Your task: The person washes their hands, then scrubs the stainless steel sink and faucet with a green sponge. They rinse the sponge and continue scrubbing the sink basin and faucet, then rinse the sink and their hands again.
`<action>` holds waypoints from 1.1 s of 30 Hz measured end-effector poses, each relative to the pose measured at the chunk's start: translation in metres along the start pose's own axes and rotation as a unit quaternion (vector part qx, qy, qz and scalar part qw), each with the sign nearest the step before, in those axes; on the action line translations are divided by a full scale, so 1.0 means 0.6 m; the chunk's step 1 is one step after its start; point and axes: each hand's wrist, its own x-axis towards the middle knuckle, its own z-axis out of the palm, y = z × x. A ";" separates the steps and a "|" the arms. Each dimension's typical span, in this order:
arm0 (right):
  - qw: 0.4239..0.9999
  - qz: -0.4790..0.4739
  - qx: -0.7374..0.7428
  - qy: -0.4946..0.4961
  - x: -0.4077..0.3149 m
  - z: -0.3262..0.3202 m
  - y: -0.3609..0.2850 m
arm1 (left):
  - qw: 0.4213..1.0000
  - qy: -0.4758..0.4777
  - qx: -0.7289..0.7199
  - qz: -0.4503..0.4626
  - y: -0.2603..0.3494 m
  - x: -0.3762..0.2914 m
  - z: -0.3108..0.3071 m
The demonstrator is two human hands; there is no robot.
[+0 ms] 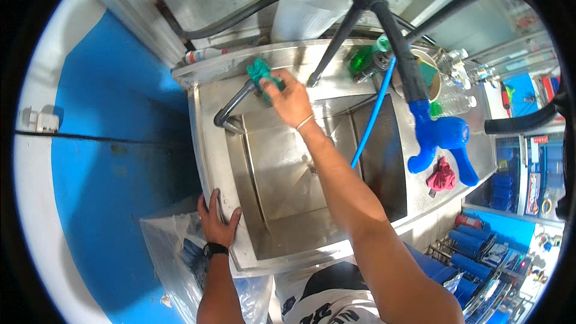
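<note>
My right hand (289, 99) reaches across a stainless steel sink (288, 166) and grips a green scouring pad (259, 72). The pad touches the far-left part of the sink's rim, beside a black pipe (235, 104) that bends down into the basin. My left hand (218, 222) rests with spread fingers on the sink's left front edge and holds nothing. A blue hose (375, 114) hangs down into the basin. Above the right-hand drainboard a blue plastic tap (443, 132) hangs from a black pipe.
A translucent plastic pitcher (308, 9) stands behind the sink. Green and clear bottles (454, 105) crowd the back right, near a tub (434, 76). A crumpled red cloth (442, 175) lies on the drainboard. At lower left hangs a clear plastic bag (168, 252).
</note>
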 end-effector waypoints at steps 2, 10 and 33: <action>0.996 0.006 -0.084 -0.033 0.017 -0.014 -0.018 | 1.000 -0.003 0.003 0.002 0.002 0.000 -0.001; 0.839 -0.126 -0.476 -0.230 0.069 0.032 -0.188 | 0.999 -0.023 0.005 -0.032 0.009 0.000 -0.007; 0.937 -0.280 -0.210 0.008 -0.102 0.088 -0.081 | 1.000 -0.014 -0.015 -0.017 -0.004 -0.001 -0.007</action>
